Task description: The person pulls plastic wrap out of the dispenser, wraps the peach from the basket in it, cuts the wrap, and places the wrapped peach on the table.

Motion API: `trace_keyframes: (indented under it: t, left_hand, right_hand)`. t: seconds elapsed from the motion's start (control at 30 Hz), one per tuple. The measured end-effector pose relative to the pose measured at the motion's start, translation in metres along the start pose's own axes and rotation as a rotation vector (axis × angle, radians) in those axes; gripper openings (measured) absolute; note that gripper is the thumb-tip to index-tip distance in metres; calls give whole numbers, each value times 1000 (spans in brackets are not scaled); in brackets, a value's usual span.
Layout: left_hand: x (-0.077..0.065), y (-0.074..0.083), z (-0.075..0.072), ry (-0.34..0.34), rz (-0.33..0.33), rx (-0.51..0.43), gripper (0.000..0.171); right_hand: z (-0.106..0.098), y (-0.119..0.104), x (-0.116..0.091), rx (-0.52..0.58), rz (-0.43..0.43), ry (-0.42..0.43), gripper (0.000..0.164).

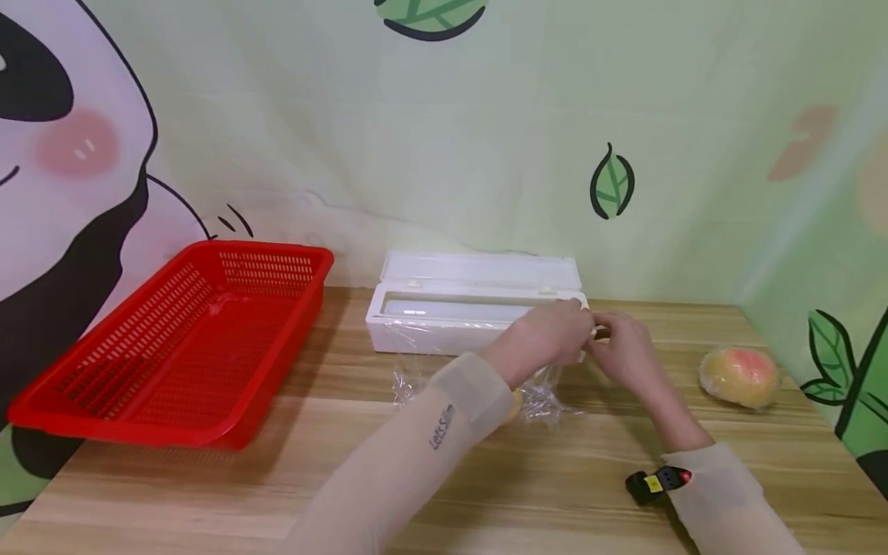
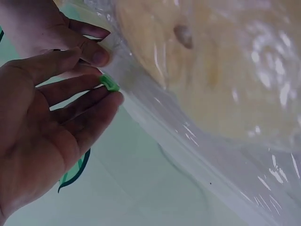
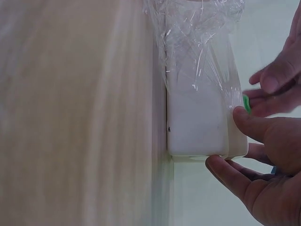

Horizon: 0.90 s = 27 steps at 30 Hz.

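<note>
A white cling film dispenser (image 1: 388, 336) lies lengthwise with its lid (image 1: 479, 270) raised at the back. Clear film (image 1: 544, 397) hangs from its front edge onto the table. My left hand (image 1: 548, 335) reaches across to the box's right end, its fingertips on a small green slide cutter (image 2: 109, 84). Beside it, my right hand (image 1: 630, 356) grips that same end, thumb on top and fingers around the corner, as the right wrist view shows. A yellowish fruit (image 2: 207, 56) sits under the film close to the box; in the head view my left forearm mostly hides it.
A red plastic basket (image 1: 277, 358) stands on the left of the wooden table (image 1: 555, 493). At the right lies a yellow and red fruit (image 1: 741, 376) wrapped in film. A printed cloth backdrop (image 1: 486, 169) hangs behind the table.
</note>
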<state>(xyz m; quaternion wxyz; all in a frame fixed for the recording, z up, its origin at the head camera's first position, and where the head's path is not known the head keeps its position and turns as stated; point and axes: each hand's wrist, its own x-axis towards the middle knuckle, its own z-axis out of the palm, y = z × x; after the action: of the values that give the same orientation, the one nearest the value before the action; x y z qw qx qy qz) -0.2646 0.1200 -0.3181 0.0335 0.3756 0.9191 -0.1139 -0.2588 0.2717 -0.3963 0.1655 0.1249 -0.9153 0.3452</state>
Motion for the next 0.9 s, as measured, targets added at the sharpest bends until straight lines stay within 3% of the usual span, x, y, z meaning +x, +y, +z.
trace_keyframes:
  t: [0.2, 0.53, 0.9]
  left_hand:
    - [-7, -6, 3, 29, -15, 0, 23]
    - [-7, -13, 8, 108, -15, -1, 14]
    - [-14, -24, 10, 123, -22, 6, 14]
  right_hand:
    - [0, -1, -2, -13, 29, -20, 46]
    - [-2, -5, 0, -17, 55, -60, 51]
    - [-1, -2, 1, -10, 82, -70, 54]
